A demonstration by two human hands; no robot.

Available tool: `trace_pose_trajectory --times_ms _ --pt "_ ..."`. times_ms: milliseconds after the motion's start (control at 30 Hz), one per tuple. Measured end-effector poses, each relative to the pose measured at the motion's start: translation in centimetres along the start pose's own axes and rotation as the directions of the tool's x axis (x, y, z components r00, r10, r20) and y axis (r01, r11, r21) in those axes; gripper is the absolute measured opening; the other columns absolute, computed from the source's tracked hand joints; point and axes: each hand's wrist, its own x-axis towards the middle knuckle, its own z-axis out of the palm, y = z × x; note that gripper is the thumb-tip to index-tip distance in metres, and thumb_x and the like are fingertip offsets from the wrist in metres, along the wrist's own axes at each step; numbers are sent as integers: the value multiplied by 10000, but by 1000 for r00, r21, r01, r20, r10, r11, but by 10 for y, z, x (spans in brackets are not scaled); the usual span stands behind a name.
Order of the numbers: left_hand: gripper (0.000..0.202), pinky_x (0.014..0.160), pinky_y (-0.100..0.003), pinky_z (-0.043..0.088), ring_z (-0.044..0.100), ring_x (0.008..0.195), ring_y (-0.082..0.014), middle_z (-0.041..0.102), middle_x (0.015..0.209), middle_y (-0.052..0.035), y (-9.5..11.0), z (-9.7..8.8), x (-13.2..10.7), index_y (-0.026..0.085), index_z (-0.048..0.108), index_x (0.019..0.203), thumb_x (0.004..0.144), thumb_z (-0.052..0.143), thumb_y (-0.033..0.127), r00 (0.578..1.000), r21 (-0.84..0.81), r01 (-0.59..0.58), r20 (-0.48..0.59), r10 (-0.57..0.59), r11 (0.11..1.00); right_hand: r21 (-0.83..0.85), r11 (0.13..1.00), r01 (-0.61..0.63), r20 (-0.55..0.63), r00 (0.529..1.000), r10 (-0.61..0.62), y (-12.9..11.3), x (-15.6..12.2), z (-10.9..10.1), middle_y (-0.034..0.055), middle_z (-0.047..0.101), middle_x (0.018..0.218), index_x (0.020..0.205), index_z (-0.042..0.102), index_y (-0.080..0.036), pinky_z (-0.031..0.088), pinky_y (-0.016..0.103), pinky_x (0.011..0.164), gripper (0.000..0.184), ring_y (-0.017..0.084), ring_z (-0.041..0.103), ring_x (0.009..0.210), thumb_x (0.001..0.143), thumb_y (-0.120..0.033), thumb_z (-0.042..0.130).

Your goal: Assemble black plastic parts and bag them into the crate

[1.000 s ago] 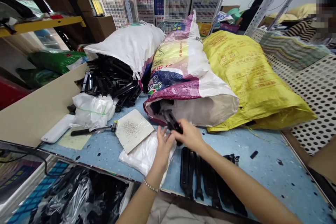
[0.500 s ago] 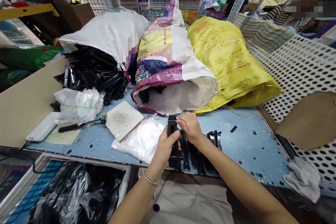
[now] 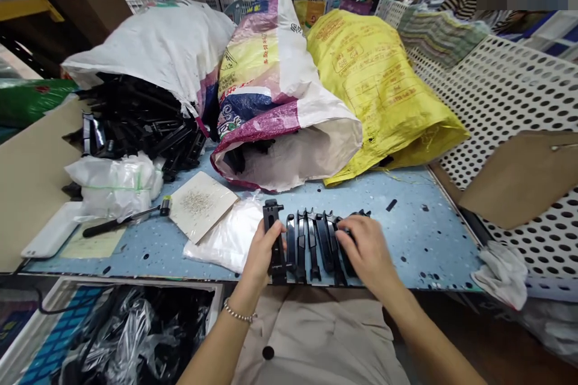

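Several long black plastic parts (image 3: 311, 240) lie side by side at the near edge of the blue speckled table (image 3: 406, 246). My left hand (image 3: 262, 249) is closed round the leftmost black part (image 3: 272, 216), which stands a little ahead of the row. My right hand (image 3: 368, 249) rests on the right end of the row, its fingers curled over the parts there. A pink, white and yellow woven sack (image 3: 280, 96) lies open just behind, with more black parts inside its mouth.
A white sack (image 3: 153, 48) spills a heap of black parts (image 3: 135, 126) at the left. A yellow sack (image 3: 379, 78) lies at the right. A small hammer (image 3: 124, 221), a tile with small screws (image 3: 201, 204) and plastic bags (image 3: 226, 237) lie nearby. A perforated white panel (image 3: 510, 108) borders the right.
My right hand drew a black part out of the pink sack. Both hands brought it to the near edge and set it at the left of the row. My right hand moved to the row's right end.
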Motion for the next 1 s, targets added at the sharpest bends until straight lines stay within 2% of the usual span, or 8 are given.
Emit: trace_pose_trajectory --times_ms 200,367,533,567,700,767,833,1000 --pt "414 425 -194 379 499 402 -98 550 509 34 -27 8 19 164 556 824 730 615 563 983 -89 183 3 -183 979 -35 979 -202 61 977 204 76 -15 21 183 397 1448 1431 325 -152 351 585 1046 609 345 319 1364 938 -509 299" --pt "435 498 -226 460 613 509 -156 659 587 -57 -7 2 14 124 637 937 792 509 513 938 -78 288 223 -265 954 29 999 39 101 994 -42 42 9 -7 122 321 1511 1469 257 -231 317 568 1099 629 316 272 1396 912 -439 461" --pt "641 483 -285 441 607 479 -216 662 580 -165 12 -20 -28 58 679 707 795 359 607 479 430 533 556 -679 729 257 774 579 265 728 -632 -24 8 -28 80 538 1361 1366 443 -265 390 445 1095 479 229 492 1265 898 -197 519" --pt "686 507 -307 454 612 497 -229 663 592 -168 13 -24 -32 59 673 705 800 310 634 471 465 511 553 -687 724 302 758 579 278 707 -651 -29 7 -26 80 603 1282 1325 492 -251 416 432 1075 436 220 552 1200 894 -189 523" --pt "603 673 -377 495 638 712 -264 659 719 -120 9 -39 -21 122 629 825 828 318 638 968 589 -24 215 -129 807 422 891 170 326 888 -324 -25 16 -11 98 681 1137 1220 577 -207 520 416 929 428 256 647 1033 819 -338 649" --pt "434 809 -414 469 600 903 -292 639 861 -119 2 -43 -5 154 605 839 770 528 575 941 788 -274 102 322 551 568 807 -164 360 931 -65 -26 26 1 92 692 1116 1195 587 -212 538 404 872 477 266 660 1002 775 -414 687" --pt "315 890 -441 419 542 1018 -315 613 946 -124 -5 -46 13 170 589 815 707 659 457 879 869 -310 109 464 385 742 553 -378 394 914 97 -35 36 15 83 708 1077 1132 616 -211 524 406 877 461 263 671 977 747 -446 710" --pt "194 724 -328 440 570 735 -200 587 687 -44 2 -63 40 175 563 639 788 548 299 935 776 -258 51 350 576 835 26 -550 535 822 196 -62 46 39 74 720 1018 971 674 -181 503 372 885 329 208 687 882 723 -382 755"
